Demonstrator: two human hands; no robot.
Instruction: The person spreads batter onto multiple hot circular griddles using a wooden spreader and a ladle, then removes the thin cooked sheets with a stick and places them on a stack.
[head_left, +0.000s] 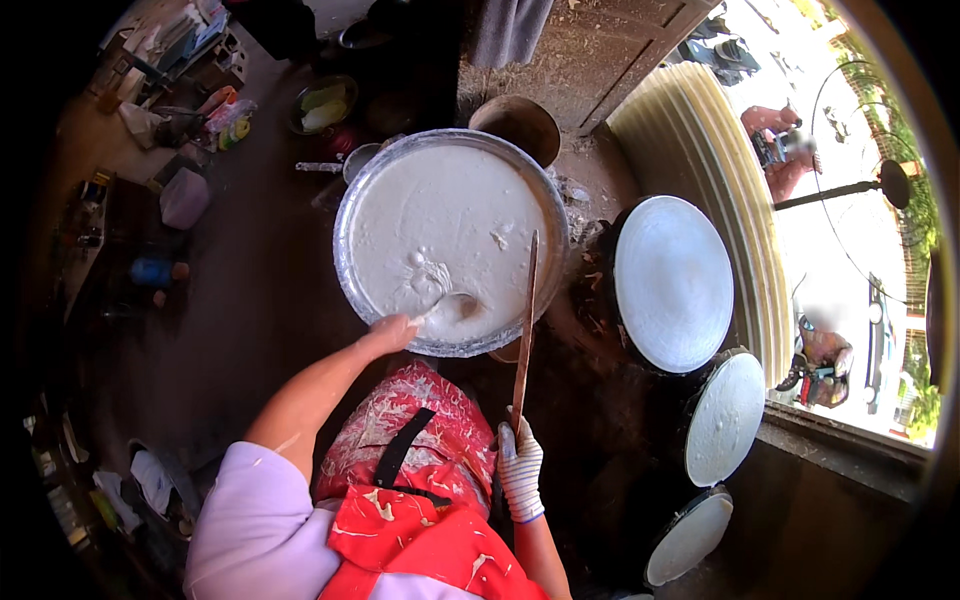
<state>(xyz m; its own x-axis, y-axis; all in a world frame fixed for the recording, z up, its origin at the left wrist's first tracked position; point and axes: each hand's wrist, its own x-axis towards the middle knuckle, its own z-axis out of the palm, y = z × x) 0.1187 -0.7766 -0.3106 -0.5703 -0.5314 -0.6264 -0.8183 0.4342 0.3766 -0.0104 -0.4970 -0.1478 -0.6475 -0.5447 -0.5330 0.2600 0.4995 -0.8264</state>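
A wide metal basin point(352, 215) full of white batter stands in front of me. My bare left hand point(392, 331) reaches over its near rim and holds a ladle point(452, 309) dipped in the batter. My right hand point(520, 462), in a white knitted glove, grips the lower end of a long thin wooden stick point(527, 318). The stick stands nearly upright and crosses the basin's right side. My red patterned apron point(415, 470) shows below.
To the right, three round cloth-topped steamers point(672, 282) point(724, 417) point(690, 536) line a window ledge. A brown bowl point(518, 122) sits behind the basin. Bottles, a green bowl and clutter cover the floor at the left. People are outside the window.
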